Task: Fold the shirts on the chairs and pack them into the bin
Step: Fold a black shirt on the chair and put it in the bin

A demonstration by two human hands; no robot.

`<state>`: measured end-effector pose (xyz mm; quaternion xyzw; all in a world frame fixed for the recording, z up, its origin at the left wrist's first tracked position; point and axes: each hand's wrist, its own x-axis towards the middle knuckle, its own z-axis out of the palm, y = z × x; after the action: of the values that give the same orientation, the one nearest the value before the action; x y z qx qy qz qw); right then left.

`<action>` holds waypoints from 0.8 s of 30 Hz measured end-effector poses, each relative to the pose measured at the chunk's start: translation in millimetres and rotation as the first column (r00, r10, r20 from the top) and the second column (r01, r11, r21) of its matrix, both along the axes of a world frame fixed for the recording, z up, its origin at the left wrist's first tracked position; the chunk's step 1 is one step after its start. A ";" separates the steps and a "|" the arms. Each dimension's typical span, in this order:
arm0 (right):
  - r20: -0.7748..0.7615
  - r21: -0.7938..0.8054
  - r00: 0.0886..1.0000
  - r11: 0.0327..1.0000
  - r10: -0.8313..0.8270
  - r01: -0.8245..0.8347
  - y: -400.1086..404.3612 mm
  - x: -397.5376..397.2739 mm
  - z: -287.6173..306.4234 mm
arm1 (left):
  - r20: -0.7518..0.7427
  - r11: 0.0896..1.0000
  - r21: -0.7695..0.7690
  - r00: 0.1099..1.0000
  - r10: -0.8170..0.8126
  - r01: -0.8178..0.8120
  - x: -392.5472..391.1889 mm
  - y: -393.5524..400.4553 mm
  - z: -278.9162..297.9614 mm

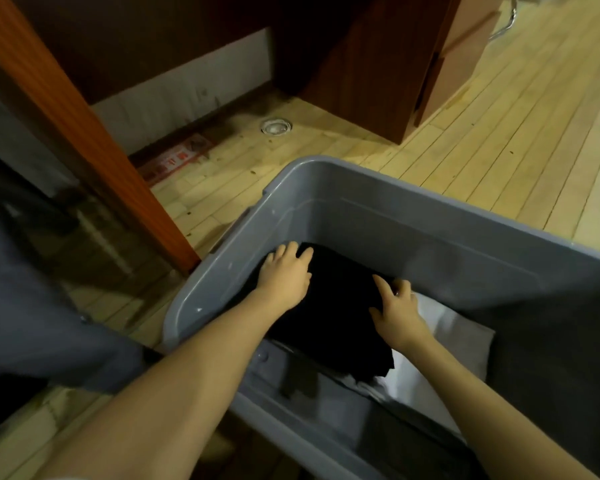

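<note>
Light wood plank floor [499, 140], round metal floor drain [276, 126] near the wall, red floor sticker [177, 160] beside an orange-brown wooden post [84, 140], dark wood cabinet [378, 74] behind.

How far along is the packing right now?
A folded white shirt already lies in the grey bin. In hand: the left hand and right hand press a folded black shirt on top. No chairs are in view, so what's left is unclear.

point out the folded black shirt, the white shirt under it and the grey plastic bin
folded black shirt [340, 306], head view, middle of its top
white shirt [454, 337], head view, exposed right part
grey plastic bin [413, 188], head view, far rim
</note>
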<state>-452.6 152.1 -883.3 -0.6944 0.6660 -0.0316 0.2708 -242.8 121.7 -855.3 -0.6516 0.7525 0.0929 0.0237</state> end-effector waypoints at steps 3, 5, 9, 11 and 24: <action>-0.019 -0.004 1.000 1.000 0.002 -0.002 0.2 4.3 -6.6 | 0.017 0.996 -0.053 0.997 -0.071 0.071 1.4 0.3 -1.3; 0.021 -0.037 1.000 0.999 -0.013 0.014 1.3 10.3 0.0 | -0.001 0.989 -0.105 0.994 -0.109 0.108 4.5 2.9 10.7; 0.093 -0.162 0.996 0.986 -0.017 0.032 6.6 25.1 34.9 | -0.046 0.978 -0.188 0.993 -0.105 0.095 10.9 20.9 55.5; 0.107 -0.233 0.994 0.972 0.020 0.005 12.2 34.1 59.0 | -0.023 0.969 -0.234 0.996 -0.083 0.075 16.5 36.8 80.6; 0.211 -0.516 0.926 0.840 0.312 -0.165 78.3 100.0 219.5 | -0.102 0.865 -0.480 0.988 0.112 -0.148 72.5 166.9 235.4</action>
<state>-352.6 230.4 -663.8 -0.8062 0.4968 -0.2651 0.1816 -170.3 288.6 -619.9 -0.6822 0.7063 -0.0745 -0.1738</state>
